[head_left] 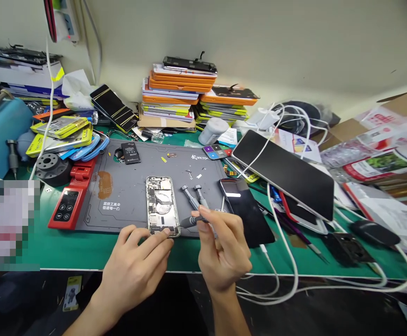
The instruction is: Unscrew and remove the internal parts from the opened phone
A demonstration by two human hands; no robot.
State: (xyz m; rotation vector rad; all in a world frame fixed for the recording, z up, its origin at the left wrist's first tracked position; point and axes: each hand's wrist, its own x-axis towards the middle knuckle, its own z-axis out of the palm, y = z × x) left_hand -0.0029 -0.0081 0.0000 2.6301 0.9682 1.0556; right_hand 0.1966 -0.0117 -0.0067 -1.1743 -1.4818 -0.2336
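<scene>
Phone (160,207), opened, lies on mat (126,186). Right hand (224,249) pinches driver (188,222), tip near lower end; left hand (138,261) rests fingertips there, pinch or press unclear. Step: likely screw work. Next move calls for steady tip.

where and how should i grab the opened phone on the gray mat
The opened phone is probably best gripped by both long edges, from left and right: it lies flat, inner parts exposed, and the left hand covers part of its near end.
</scene>
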